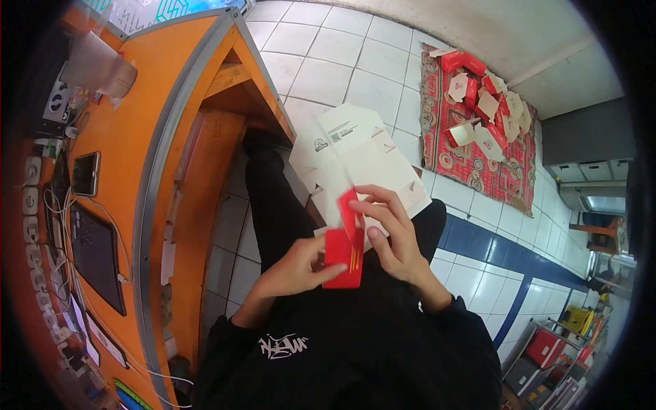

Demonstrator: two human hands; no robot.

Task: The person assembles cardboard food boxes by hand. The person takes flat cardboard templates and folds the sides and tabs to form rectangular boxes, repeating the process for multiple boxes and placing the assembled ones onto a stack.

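Note:
Over my lap I have a small red cardboard box (345,254), partly folded, with thin yellow stripes on one side. My left hand (297,268) grips its left side, thumb on the front face. On the upper right, my right hand (393,229) has its fingertips on a raised red flap (350,208), which is slightly blurred. Under and beyond the hands, flat unfolded cardboard blanks (355,157), pale side up, rest across my legs. Dark print and small cut slits mark the top sheet. The inside of the box is mostly hidden.
At left stands an orange desk (164,89) with a grey edge, holding a phone (86,173), a tablet (98,258) and cables. Several red and white folded boxes (486,106) lie on a red patterned mat (451,164) at the far right. Behind it is a grey cabinet (577,140).

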